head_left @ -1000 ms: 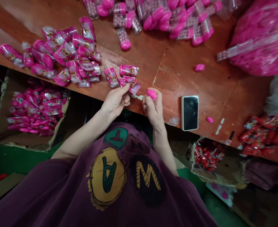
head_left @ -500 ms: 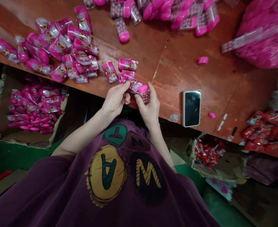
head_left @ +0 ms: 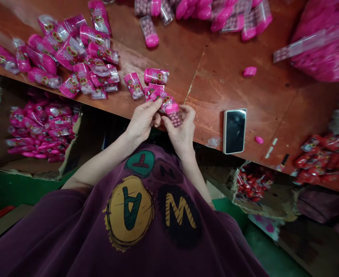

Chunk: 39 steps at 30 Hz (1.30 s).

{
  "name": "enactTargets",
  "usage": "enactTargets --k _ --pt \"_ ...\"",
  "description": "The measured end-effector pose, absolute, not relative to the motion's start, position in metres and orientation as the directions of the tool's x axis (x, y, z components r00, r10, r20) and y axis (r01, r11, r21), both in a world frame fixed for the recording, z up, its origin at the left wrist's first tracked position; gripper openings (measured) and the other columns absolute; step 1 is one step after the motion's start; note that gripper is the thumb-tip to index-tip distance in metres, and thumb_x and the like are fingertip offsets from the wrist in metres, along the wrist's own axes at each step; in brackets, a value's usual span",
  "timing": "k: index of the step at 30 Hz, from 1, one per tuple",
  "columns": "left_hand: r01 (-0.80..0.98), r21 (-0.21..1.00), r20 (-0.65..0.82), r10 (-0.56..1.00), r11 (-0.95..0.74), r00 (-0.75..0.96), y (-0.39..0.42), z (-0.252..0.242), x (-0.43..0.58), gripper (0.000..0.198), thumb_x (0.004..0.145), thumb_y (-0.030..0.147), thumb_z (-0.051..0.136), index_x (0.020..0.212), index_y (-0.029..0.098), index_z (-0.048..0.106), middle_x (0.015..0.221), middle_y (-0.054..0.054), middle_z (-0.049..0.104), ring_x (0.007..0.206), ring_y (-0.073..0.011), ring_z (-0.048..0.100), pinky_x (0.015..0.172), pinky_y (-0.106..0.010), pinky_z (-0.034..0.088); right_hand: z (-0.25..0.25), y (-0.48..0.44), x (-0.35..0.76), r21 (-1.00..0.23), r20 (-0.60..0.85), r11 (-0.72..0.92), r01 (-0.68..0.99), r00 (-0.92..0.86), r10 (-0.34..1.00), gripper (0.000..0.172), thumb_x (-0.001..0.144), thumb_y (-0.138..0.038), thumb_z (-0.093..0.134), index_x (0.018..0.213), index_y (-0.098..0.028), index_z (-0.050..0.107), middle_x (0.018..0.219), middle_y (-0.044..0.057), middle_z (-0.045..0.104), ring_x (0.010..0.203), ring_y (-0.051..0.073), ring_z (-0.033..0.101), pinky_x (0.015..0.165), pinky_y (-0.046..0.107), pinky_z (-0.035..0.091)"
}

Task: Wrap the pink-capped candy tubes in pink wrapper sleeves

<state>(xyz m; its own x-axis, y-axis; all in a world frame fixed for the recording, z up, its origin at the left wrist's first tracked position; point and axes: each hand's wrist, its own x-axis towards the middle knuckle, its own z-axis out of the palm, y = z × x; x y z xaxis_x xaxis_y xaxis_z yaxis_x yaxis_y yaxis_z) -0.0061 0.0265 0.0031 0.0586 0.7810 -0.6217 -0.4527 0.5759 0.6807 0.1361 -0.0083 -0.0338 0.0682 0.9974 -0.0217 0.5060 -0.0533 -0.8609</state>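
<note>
Near the table's front edge, my right hand [head_left: 183,130] grips a small clear candy bottle [head_left: 175,118] with a pink cap, full of pink balls. The fingers of my left hand [head_left: 143,121] pinch a printed pink plastic sleeve [head_left: 166,100]. The bottle's cap end meets the sleeve's open end; whether the cap is partly inside I cannot tell. Just beyond my left hand lie several sleeved bottles, one [head_left: 134,86] tilted and another [head_left: 156,76] on its side.
A pile of sleeved pink bottles [head_left: 71,54] lies at the left, above a carton [head_left: 60,173] of more. Bare capped bottles [head_left: 149,31] lie at the back. A phone [head_left: 234,131], a loose pink cap [head_left: 249,71] and a big pink bag [head_left: 325,46] are to the right.
My right hand has turned the bottle and brought its cap up against the sleeve in my left hand. The left hand has barely moved. The whole view has shifted slightly.
</note>
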Motion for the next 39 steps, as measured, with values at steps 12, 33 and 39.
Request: enactTargets --k 12,33,39 --pt "-0.438 0.602 -0.611 0.738 0.668 0.286 0.027 0.003 -0.011 0.045 0.088 0.035 0.087 0.062 0.016 0.056 0.046 0.008 0.043 0.037 -0.0008 0.033 0.040 -0.018 0.022 -0.028 -0.009 0.132 -0.959 -0.153 -0.156 0.237 0.032 0.988 0.058 0.087 -0.059 0.079 0.122 -0.029 0.043 0.104 -0.001 0.065 0.090 0.015 0.071 0.079 0.032 0.061" --pt "-0.372 0.630 -0.575 0.732 0.682 0.366 0.024 0.012 -0.015 0.041 0.093 0.045 0.081 0.071 0.014 0.065 0.051 0.002 0.059 0.035 0.0000 0.031 0.040 -0.018 0.020 -0.008 -0.014 0.128 -0.871 -0.388 -0.442 -0.214 -0.251 0.887 0.064 0.100 -0.068 0.056 0.154 -0.041 0.037 0.074 -0.008 0.051 0.043 0.006 0.026 0.036 0.019 0.023" --pt "-0.385 0.626 -0.563 0.734 0.678 0.379 0.017 0.006 -0.016 0.038 0.091 0.043 0.083 0.072 0.013 0.068 0.054 0.002 0.060 0.037 -0.0005 0.038 0.039 -0.018 0.019 -0.015 -0.014 0.125 -0.931 -0.357 -0.365 -0.032 -0.138 0.924 0.078 0.098 -0.076 0.052 0.162 -0.039 0.028 0.082 -0.003 0.060 0.050 0.010 0.047 0.042 0.023 0.042"
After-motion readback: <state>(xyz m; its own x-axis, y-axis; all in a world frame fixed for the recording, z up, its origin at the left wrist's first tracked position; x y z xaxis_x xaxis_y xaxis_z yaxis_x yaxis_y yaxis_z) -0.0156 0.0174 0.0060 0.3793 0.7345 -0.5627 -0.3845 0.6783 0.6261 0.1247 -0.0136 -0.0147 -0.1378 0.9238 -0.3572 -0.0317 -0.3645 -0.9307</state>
